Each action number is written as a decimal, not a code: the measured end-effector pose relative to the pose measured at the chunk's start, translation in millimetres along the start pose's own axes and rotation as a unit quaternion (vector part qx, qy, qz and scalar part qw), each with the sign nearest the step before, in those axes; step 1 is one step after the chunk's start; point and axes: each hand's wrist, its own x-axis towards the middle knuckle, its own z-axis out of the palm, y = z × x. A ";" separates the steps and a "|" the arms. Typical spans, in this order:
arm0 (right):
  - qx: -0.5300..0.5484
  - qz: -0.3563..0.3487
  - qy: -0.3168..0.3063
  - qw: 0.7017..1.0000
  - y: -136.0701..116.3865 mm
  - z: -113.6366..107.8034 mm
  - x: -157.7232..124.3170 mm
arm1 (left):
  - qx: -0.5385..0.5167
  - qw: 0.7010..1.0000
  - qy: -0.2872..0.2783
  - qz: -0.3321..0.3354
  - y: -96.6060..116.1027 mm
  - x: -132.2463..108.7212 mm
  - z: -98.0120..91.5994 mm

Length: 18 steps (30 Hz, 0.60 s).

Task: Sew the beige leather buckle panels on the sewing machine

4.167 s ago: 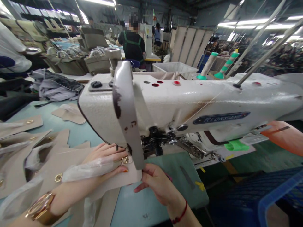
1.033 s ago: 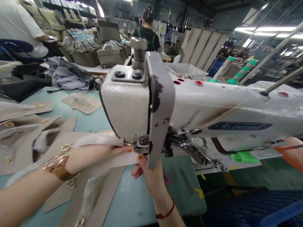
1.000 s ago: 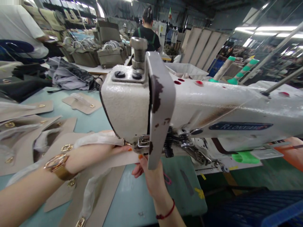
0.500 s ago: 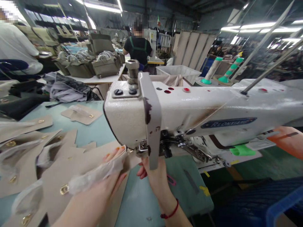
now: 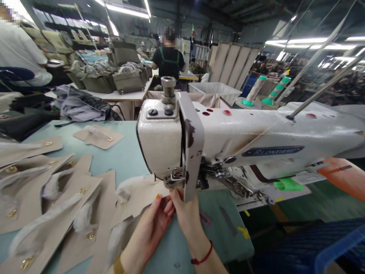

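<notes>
A beige bag panel (image 5: 141, 198) with a plastic-wrapped strap and a small gold fitting lies under the head of a white sewing machine (image 5: 159, 140). My left hand (image 5: 154, 226) grips the panel's near edge, its thumb on top and fingers curled beneath. Right beside it, my right hand (image 5: 185, 209) pinches the same edge just below the needle area. The machine's grey guard bar covers part of that hand, and the pinched spot is mostly hidden. A red cord circles my right wrist.
Several beige panels (image 5: 54, 220) with wrapped straps overlap at left. Another panel (image 5: 98, 137) lies farther back on the pale green table (image 5: 128, 152). A blue crate (image 5: 339, 247) stands low at right. Thread cones (image 5: 278, 91) rise behind the machine. Two people work beyond.
My left hand has moved from atop a wrapped strap to the panel's near edge, beside my right hand. Loose panels now show where it was. The machine appears slightly farther right.
</notes>
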 end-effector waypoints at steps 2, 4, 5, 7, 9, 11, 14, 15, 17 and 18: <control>-0.019 -0.015 0.000 1.000 -1.0 -0.7 0.2 | 0.032 0.999 -0.022 0.016 7.9 9.6 3.9; -0.037 -0.029 0.000 0.999 -1.1 -1.6 0.3 | 0.120 0.992 -0.023 0.011 18.6 13.2 0.0; -0.043 -0.035 -0.001 0.998 -0.8 -2.1 0.1 | 0.170 0.985 -0.009 0.008 23.5 13.6 -3.7; -0.049 -0.045 -0.003 0.998 0.7 -3.4 -1.0 | 0.259 0.965 0.035 0.009 30.5 13.7 -11.5; -0.047 -0.055 -0.008 0.997 3.3 -5.5 -3.2 | 0.318 0.946 0.062 0.006 33.3 14.4 -17.3; -0.039 -0.058 -0.019 0.997 6.9 -8.5 -7.0 | 0.345 0.937 0.057 -0.001 33.0 15.7 -20.0; -0.029 -0.042 -0.047 0.998 13.3 -14.6 -15.8 | 0.357 0.932 0.066 -0.008 30.8 17.1 -19.8; -0.027 -0.034 -0.054 0.998 15.1 -16.7 -19.3 | 0.360 0.930 0.077 -0.009 30.5 17.3 -19.3; -0.023 -0.022 -0.068 0.997 17.7 -20.0 -26.4 | 0.366 0.926 0.091 -0.008 30.8 17.8 -18.5; -0.021 -0.020 -0.074 0.997 18.3 -21.2 -29.8 | 0.372 0.924 0.094 -0.003 31.2 18.3 -18.5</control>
